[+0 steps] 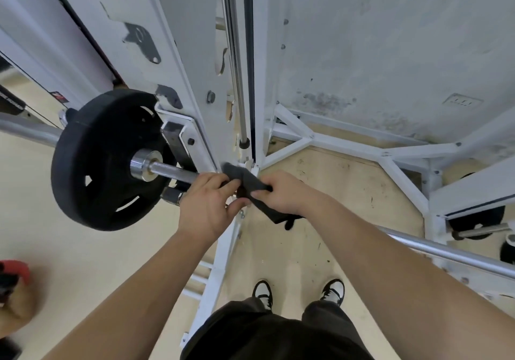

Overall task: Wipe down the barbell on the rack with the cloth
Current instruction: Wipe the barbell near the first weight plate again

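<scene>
A steel barbell (172,170) runs across a white rack (178,52), from a black weight plate (106,161) on the left to its far stretch low on the right, where my right forearm covers part of it. My left hand (207,206) is wrapped around the bar just right of the plate's collar. A dark grey cloth (245,182) is draped over the bar between my hands. My right hand (284,192) pinches the cloth, and a strip of it hangs below. The left fingertips touch the cloth's edge.
The rack's white upright and vertical guide rods (239,80) stand right behind the bar. White floor braces (390,156) spread to the right below a stained wall. My shoes (295,292) stand on the wooden platform. A red object (15,270) lies at the far left.
</scene>
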{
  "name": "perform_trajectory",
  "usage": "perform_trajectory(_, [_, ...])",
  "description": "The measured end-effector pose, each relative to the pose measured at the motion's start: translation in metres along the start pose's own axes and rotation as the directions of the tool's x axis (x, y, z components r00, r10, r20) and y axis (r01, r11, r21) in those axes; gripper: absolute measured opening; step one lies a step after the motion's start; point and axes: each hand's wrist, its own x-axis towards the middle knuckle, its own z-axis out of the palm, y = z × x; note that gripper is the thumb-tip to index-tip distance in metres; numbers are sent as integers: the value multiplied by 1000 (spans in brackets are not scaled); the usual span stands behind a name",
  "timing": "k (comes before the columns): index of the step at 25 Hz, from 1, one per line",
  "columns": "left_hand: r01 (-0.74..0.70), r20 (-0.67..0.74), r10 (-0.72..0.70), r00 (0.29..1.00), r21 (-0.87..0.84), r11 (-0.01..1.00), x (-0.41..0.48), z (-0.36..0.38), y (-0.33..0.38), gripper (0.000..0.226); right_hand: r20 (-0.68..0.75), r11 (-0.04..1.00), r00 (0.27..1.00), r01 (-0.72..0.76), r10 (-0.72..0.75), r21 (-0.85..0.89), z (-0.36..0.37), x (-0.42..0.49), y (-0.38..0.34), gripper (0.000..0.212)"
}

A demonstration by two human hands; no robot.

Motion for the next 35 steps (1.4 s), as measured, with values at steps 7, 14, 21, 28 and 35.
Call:
perform_trajectory(7, [14,-5,-14,1000,-28,1000,-2,5,3,46,3,929,960,-272,281,-250,-55,-74,66,37])
perform_trajectory(14, [15,-22,-16,1000,-56,998,-4,-5,7,38,-234,942,972,-109,33,-318,22,-11,-12,25])
perform_trajectory(21, [2,-57,-24,998,-359,933,-51,-25,60,76,-382,882,881,77,-278,-465,19,-84,25,34])
perform_trajectory(28, [-23,138,90,986,-425,905,6,-52,92,27,-219,965,974,117,-65,233,-33,-123,-19,6])
perform_trajectory(35, [735,631,-636,444,-663,-145,-85,-70,107,11,-446,998,895,44,-20,44,-29,-105,6,29])
